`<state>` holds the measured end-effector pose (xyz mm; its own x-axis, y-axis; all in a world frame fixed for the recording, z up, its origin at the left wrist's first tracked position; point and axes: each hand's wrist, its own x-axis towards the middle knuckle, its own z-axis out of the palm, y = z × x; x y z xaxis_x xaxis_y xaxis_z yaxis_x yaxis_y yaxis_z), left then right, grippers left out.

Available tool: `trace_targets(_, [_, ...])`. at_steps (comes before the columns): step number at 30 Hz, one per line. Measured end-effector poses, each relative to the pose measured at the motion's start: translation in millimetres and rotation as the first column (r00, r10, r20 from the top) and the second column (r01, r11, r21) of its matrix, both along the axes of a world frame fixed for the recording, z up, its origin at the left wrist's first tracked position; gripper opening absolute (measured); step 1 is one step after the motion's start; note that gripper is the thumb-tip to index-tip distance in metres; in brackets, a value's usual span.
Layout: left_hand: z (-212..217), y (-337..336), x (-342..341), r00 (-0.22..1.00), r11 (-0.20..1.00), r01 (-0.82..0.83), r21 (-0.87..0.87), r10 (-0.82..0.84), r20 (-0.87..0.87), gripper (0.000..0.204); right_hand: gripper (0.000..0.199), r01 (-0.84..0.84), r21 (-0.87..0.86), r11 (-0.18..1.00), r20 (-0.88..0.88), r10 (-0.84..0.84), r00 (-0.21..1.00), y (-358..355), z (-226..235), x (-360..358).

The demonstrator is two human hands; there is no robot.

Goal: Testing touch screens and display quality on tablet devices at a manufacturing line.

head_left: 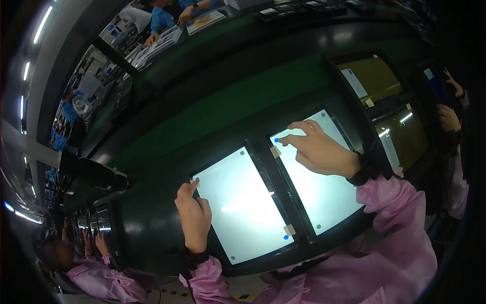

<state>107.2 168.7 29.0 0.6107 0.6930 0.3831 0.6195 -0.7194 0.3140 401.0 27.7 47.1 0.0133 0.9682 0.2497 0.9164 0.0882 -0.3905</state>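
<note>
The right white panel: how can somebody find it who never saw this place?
On the dark green bench, two bright white panels lie side by side before the person. Take the right panel: the right hand pinches its upper left corner, while the left panel has the left hand on its edge.

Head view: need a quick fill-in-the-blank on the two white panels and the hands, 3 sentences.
1. The left hand touches the upper-left corner of the ____ glowing white rectangular panel.
2. The right hand pinches at a small ____ dot on the right glowing white panel.
3. Both sleeves are ____.

Missing: left; blue; pink
</note>
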Motion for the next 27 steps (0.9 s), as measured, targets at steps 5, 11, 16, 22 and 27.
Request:
trace_targets(5, [4, -20, 4, 0.999, 0.998, 0.034, -0.062, -0.036, -0.033, 0.039, 0.031, 0.029, -0.033, 0.999, 0.016, -0.029, 0.999, -18, -1, 3])
trace_targets(11, [7, -47, 2, 0.991, 0.989, 0.108, -0.098, -0.115, -0.072, 0.043, 0.035, 0.09, -0.081, 0.993, -0.033, -0.093, 0.995, -53, 4, 3])
trace_targets(16, [10, -45, 1, 0.985, 0.99, 0.11, -0.088, -0.121, -0.122, 0.049, 0.034, 0.067, -0.044, 0.997, -0.016, -0.068, 0.998, -68, 0, 5])
trace_targets(22, [-1, 5, 5, 1.0, 1.0, 0.001, -0.031, 0.0, 0.015, 0.047, 0.034, 0.074, -0.029, 0.997, 0.014, -0.073, 0.997, -67, -1, 2])
trace_targets(27, [-1, 6, 8, 0.999, 0.994, -0.033, -0.108, 0.032, -0.007, 0.048, 0.032, 0.067, -0.025, 0.997, 0.055, -0.066, 0.996, -60, 6, 4])
